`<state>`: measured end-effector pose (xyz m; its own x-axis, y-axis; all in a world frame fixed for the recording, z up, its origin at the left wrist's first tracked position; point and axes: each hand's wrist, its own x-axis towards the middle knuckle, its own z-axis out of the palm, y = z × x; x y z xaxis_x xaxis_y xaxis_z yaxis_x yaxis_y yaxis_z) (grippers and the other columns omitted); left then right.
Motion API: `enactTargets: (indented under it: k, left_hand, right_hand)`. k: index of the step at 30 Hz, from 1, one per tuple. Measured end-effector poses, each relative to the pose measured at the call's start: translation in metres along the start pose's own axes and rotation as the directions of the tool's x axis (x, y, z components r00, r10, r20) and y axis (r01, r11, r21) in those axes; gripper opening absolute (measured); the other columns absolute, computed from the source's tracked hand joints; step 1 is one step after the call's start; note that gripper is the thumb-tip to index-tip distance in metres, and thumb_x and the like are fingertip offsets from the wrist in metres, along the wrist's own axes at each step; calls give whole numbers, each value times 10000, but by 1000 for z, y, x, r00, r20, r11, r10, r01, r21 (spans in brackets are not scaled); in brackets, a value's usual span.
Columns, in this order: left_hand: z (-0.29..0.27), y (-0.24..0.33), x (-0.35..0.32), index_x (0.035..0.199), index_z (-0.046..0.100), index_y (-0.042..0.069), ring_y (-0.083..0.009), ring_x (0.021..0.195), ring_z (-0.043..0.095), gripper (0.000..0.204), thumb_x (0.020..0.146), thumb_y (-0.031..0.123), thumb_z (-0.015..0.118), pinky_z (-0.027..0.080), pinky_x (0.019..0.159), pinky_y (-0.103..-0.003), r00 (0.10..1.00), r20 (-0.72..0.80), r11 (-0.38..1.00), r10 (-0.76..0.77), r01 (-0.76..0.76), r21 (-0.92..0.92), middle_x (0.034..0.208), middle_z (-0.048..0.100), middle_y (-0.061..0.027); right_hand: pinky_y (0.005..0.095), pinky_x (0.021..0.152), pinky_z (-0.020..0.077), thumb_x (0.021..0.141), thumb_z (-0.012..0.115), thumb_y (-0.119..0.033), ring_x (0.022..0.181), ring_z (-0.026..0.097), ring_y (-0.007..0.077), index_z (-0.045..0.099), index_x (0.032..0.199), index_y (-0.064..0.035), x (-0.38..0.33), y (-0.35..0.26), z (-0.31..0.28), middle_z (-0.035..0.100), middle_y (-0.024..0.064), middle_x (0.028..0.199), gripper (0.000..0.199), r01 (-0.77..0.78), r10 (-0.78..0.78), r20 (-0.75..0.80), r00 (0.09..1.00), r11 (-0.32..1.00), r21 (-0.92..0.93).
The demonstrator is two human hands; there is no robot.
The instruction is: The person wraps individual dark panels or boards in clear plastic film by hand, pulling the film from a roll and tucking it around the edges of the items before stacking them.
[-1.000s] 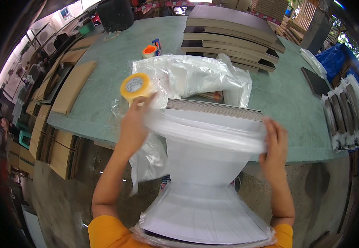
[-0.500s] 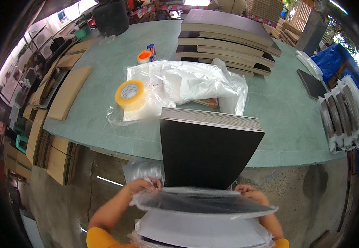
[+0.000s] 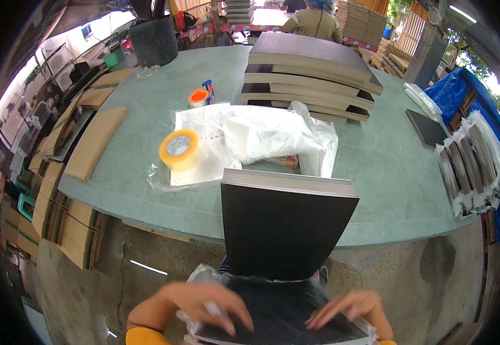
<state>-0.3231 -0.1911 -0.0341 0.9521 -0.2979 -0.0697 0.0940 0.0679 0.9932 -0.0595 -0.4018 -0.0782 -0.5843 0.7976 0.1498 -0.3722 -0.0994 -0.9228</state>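
Observation:
A flat black board in clear plastic wrap lies at the lower middle, close to me. My left hand is over its left part, fingers spread and somewhat blurred. Over the right part is my right hand, its fingers stretched out toward the middle. Neither hand grips anything; whether the fingertips press on the wrap is hard to see. Just beyond, a block of black boards with pale edges stands upright against the near edge of the table. Loose clear plastic bunches beside my left wrist.
On the green table lie a tape roll, white plastic sheets and a tape dispenser. A stack of boards stands farther back. Wrapped boards sit at the right edge, folded cardboard at the left. Another person is beyond.
The wrapped board, tilted up by its far edge between both hands, now lies down. Both hands have let go of that edge, come nearer to me and spread over it.

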Motion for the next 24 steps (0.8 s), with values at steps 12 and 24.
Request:
enactTargets:
  k: [12,24]
  left_hand:
    - [-17,-73,109,919,557,44,-235,784,556,223,783,220,568,434,687,-333,721,-634,826,280,155,542,822,545,-125]
    - [-51,12,73,1015,514,-3,-89,802,528,363,701,82,675,431,714,-217,442,-877,971,189,-216,100,919,559,-57]
  right_hand:
    - [357,954,297,824,389,-527,1120,402,282,380,1204,23,74,72,-47,429,191,1198,669,-588,535,-247,808,707,-392]
    - [228,720,422,726,607,-17,788,504,86,471,989,-33,94,-18,-46,530,33,882,297,219,-348,-789,506,937,-272]
